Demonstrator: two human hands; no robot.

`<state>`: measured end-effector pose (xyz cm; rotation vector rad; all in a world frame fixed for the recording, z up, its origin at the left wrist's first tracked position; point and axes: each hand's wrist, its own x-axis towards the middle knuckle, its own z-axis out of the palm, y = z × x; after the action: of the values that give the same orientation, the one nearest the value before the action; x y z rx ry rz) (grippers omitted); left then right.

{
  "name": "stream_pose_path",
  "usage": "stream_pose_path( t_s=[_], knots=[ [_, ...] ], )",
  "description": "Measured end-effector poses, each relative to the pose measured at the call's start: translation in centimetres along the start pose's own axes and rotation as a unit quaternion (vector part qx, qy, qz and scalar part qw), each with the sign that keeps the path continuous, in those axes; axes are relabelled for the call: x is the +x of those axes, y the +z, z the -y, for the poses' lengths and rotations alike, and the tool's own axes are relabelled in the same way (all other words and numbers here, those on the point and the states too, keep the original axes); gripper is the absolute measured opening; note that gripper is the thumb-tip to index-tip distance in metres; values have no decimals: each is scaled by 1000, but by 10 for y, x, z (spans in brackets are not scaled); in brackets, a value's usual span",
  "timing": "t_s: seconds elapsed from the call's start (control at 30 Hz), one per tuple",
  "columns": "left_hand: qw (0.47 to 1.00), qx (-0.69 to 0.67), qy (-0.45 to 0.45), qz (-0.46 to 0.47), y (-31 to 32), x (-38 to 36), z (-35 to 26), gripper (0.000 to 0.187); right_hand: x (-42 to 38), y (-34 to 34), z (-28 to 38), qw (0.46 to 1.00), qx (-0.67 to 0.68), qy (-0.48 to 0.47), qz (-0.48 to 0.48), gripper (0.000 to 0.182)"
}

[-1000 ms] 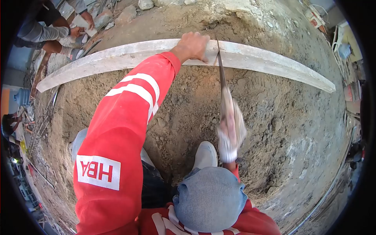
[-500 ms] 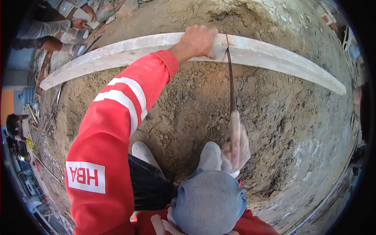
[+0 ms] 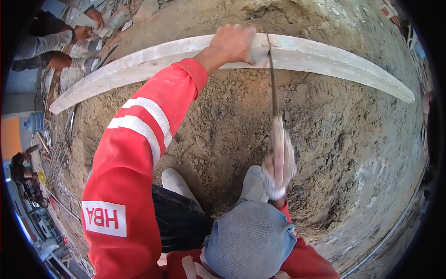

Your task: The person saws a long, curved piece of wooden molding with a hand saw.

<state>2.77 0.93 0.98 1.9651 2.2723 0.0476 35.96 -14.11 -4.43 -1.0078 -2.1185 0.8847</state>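
Note:
A long pale wooden beam [image 3: 320,56] stretches across the view above the dirt, looking curved through the lens. My left hand [image 3: 233,43], bare and coming out of a red sleeve, is wrapped over the beam's top near its middle. Just right of it, the thin dark blade of a handsaw [image 3: 273,83] crosses the beam at a dark cut line. My right hand [image 3: 279,162], in a pale glove and slightly blurred, is closed round the saw's handle. A raised leg in blue denim [image 3: 251,239] is bent below my hands.
Loose brown soil [image 3: 218,125] covers the ground, with a white boot [image 3: 179,186] on it. At upper left, another person's hands [image 3: 83,33] hold a pale flat piece. A blue water jug [image 3: 35,122] and rods lie along the left side.
My right hand has pushed the saw forward, and its blade now reaches farther past the beam. My left hand keeps its grip on the beam.

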Motion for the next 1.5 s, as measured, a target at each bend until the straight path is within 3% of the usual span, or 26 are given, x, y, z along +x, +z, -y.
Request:
stream_pose_path(
  t_s=[0.07, 0.13, 0.17, 0.23, 0.27, 0.33, 0.53, 0.63, 0.77, 0.8, 0.83, 0.9, 0.97, 1.1, 1.2, 1.3, 1.4, 1.43, 1.47, 1.5],
  knots=[
    [1000, -1, -7, -11, 0, -1, -3, 59, -24, -5, -1, 987, 72, 135, 50, 63],
    [1000, -3, -6, -10, -1, -4, -6, 64, 26, -15, 32, 998, -14, -66, 6, 61],
    [1000, -10, -9, -14, -3, -3, -7, 70, 49, -8, 31, 996, -85, -22, 11, 61],
    [1000, -6, -13, -17, -2, -3, -8, 69, 115, 33, -9, 980, 92, -134, -114, 54],
    [999, -3, -23, -23, -2, -2, -9, 69, 158, 33, 5, 970, -12, -200, -137, 59],
    [999, 3, 2, -54, 7, 6, 0, 68, 185, 48, -2, 956, 39, -237, -166, 59],
    [999, 2, 4, -46, 4, -1, -1, 68, 63, 17, 4, 994, -41, -84, -53, 83],
    [1000, 6, -1, -30, 3, -1, -4, 68, -3, -5, 10, 994, 97, 36, 33, 72],
    [1000, 5, 1, -16, -1, -1, -5, 69, 57, 7, 4, 998, -37, -46, -5, 68],
    [1000, 6, 9, -18, 1, -1, -6, 69, 95, 22, -7, 986, 75, -129, -75, 66],
    [1000, -9, 0, -30, 4, 0, -5, 69, 128, 41, -28, 960, 14, -242, -142, 69],
    [999, -19, -5, -48, -2, 2, -2, 70, 170, 44, 1, 973, 121, -166, -109, 79],
    [999, -12, -3, -36, 2, -1, -2, 69, 153, 49, -13, 979, 131, -130, -82, 80],
    [1000, 7, -12, -21, -1, -3, -3, 69, 41, 17, -2, 998, -10, -58, -32, 70],
    [1000, 13, -3, -20, 4, 1, -3, 69, -12, -6, 21, 995, 79, 58, 22, 66],
    [1000, 26, -9, -8, -3, 3, -6, 70, 26, 11, 10, 995, 76, 59, 1, 66],
    [999, 3, -20, -30, 2, 1, -7, 70, 137, 38, -1, 981, 44, -152, -115, 79],
    [999, 2, -6, -35, 4, 1, -4, 69, 152, 40, -2, 979, 46, -156, -122, 79],
    [999, 0, 6, -40, -1, 1, -2, 69, 164, 42, -2, 970, 25, -191, -150, 65],
    [999, -1, 4, -42, -1, -1, -3, 69, 149, 40, -1, 981, 45, -147, -121, 66]
  ],
)
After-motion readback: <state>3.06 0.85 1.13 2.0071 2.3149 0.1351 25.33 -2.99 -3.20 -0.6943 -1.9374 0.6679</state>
